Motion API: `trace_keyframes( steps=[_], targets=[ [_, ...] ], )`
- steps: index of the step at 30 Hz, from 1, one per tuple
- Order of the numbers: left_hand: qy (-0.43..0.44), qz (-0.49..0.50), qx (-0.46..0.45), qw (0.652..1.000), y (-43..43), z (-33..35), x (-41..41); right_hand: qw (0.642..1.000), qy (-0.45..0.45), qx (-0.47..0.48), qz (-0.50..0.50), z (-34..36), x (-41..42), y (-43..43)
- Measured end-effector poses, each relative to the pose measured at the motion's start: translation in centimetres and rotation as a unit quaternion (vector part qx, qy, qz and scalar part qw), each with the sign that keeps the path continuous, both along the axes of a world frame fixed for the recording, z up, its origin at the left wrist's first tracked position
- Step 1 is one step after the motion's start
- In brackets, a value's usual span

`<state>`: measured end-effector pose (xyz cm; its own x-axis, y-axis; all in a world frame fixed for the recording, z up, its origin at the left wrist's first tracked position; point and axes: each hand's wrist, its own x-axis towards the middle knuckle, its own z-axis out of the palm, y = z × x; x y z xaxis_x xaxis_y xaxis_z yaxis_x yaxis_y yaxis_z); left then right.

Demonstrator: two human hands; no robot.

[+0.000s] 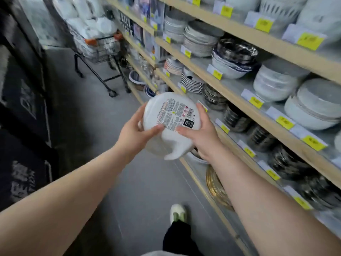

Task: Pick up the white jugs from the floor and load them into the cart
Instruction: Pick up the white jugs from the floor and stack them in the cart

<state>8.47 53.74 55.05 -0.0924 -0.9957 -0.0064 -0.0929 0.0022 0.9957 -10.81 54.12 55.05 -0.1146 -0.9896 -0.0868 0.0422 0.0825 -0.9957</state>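
A person holds one white jug (171, 130) up in the air with both hands. The left hand (134, 132) grips its left side and the right hand (201, 133) grips its right side. The fingers curl round the jug and both thumbs press on the face that looks up. That face has a label (179, 115) with tiny print on it. A white bump sticks out of the jug's near end; it may be the handle, but it is too blurry to be sure.

The jug is above the grey floor (88, 115), just beside the long shelves (239, 97) on the right. The shelves hold stacks of bowls (273, 85) and plates (199, 41), with yellow tags (285, 122) along the edges.

Far ahead stands a black wire cart (103, 48), well apart from the hands. White jugs (88, 19) are piled high in it.

Down low, one white shoe (177, 212) is on the floor.
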Motion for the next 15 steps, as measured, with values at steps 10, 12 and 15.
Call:
trace_keyframes(
  steps=[10, 12, 15],
  targets=[
    [-0.011, 0.200, -0.050, 0.978, -15.4, 1.2, 6.5, 0.981, 0.014, -0.043, 0.187, 2.3, 7.2, -22.3],
    [-0.011, 0.233, -0.057, 0.971, -18.0, 1.2, 8.1, 0.973, 0.026, -0.043, 0.227, 2.7, 9.2, -26.1],
    [-0.020, 0.274, -0.049, 0.960, -21.9, 0.8, 11.5, 0.964, 0.023, -0.037, 0.262, 2.6, 13.0, -31.1]
  ],
)
